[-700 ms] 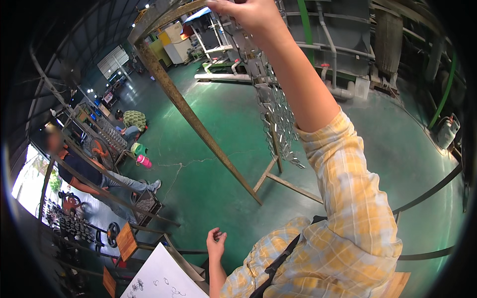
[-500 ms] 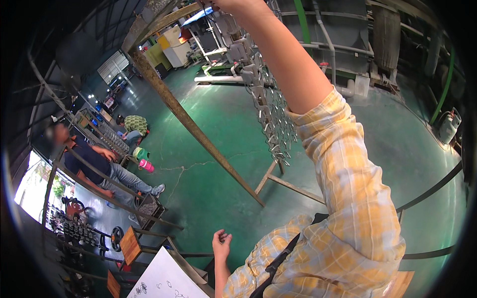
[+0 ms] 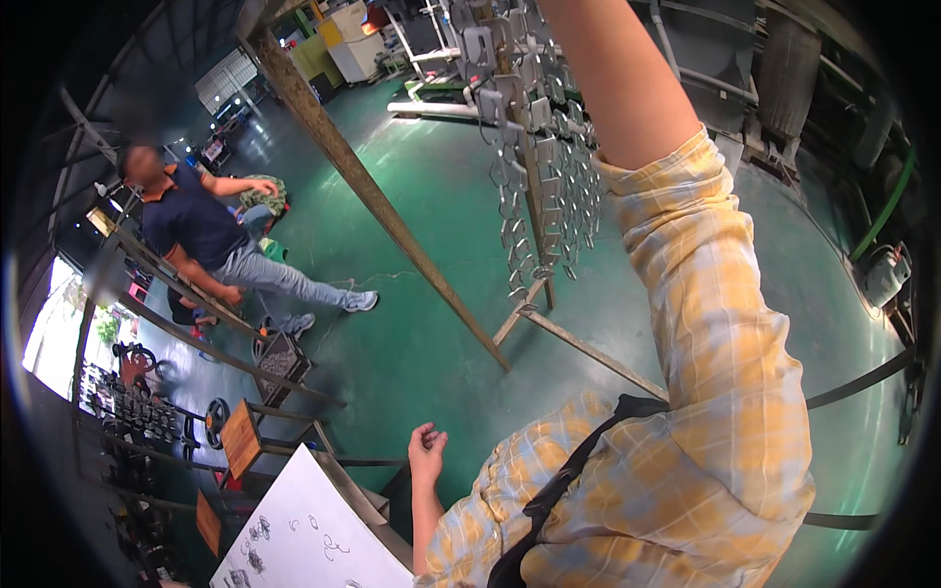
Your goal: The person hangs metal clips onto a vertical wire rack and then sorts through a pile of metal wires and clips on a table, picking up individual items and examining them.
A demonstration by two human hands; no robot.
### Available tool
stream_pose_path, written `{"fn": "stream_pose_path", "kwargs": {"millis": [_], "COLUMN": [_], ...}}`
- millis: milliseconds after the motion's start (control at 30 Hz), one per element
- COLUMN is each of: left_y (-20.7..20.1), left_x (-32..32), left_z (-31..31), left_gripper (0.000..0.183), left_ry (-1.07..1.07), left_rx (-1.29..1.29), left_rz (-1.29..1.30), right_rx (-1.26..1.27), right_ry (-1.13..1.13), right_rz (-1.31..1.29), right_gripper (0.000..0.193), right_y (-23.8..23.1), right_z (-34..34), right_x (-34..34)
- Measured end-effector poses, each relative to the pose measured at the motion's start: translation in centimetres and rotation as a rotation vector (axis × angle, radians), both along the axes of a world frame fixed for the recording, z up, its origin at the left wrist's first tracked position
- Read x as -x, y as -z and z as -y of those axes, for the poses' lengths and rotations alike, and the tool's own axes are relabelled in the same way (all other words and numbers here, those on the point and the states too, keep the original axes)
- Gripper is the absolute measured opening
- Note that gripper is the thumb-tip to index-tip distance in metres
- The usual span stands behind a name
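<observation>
My left hand [image 3: 426, 451] hangs low in front of my body, its fingers loosely curled and a little apart, with nothing in it. My right forearm [image 3: 627, 78] reaches up past the top edge of the picture, so the right hand is out of sight. Left of that forearm hang long strings of linked silver metal pieces [image 3: 564, 186]. A rusty metal stand [image 3: 372, 196] with sloping legs is around them. Near my left hand lies a white sheet [image 3: 309, 534] with dark scribbled marks.
A person [image 3: 201, 225] in a dark shirt and jeans stands at the left, beside a crate [image 3: 284, 367] of small parts. Another person [image 3: 263, 206] is partly hidden behind. A wooden board [image 3: 240, 441] sits near the sheet. White pipes [image 3: 441, 110] run at the back; a gas cylinder [image 3: 887, 274] stands far right.
My right hand has gone out of view at the top. The hanging strings appear higher and swing differently. The person at the left has straightened and stretched an arm out.
</observation>
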State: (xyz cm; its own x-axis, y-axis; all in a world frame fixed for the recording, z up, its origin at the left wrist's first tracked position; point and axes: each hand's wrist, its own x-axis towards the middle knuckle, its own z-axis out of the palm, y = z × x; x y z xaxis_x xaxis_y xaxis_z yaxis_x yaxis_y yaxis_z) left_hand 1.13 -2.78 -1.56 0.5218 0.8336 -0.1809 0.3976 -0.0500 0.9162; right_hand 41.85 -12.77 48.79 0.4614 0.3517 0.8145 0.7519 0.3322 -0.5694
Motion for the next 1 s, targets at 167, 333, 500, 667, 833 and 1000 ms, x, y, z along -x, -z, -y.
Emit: {"fn": "stream_pose_path", "kwargs": {"millis": [167,333,500,667,833,1000], "left_y": [1.2,0.7,0.8,-0.1,-0.6,-0.5], "left_x": [0.5,-0.9,1.2,0.1,0.0,-0.4], "left_z": [-0.2,0.8,0.4,-0.5,-1.4,-1.7], "left_gripper": [0.038,0.038,0.037,0.037,0.037,0.036], "left_ry": [-0.006,0.04,-0.004,-0.001,0.0,-0.012], "left_rx": [0.024,0.039,0.059,0.122,0.125,0.166], "left_rz": [0.032,0.061,0.018,-0.043,-0.032,-0.025], "right_rx": [-0.068,-0.14,-0.318,-0.212,-0.255,-0.388], "right_ry": [0.014,0.038,-0.022,-0.084,0.06,0.137], "right_rz": [0.023,0.024,0.077,-0.091,0.036,0.092], "right_gripper": [0.02,0.016,0.021,0.023,0.025,0.021], "right_y": [0.2,-0.3,1.4,1.7,1.6,1.9], "right_z": [-0.6,0.9,-2.1,-1.2,-1.7,-2.2], "right_x": [0.3,-0.2,-1.3,-0.3,-0.9,-0.9]}}
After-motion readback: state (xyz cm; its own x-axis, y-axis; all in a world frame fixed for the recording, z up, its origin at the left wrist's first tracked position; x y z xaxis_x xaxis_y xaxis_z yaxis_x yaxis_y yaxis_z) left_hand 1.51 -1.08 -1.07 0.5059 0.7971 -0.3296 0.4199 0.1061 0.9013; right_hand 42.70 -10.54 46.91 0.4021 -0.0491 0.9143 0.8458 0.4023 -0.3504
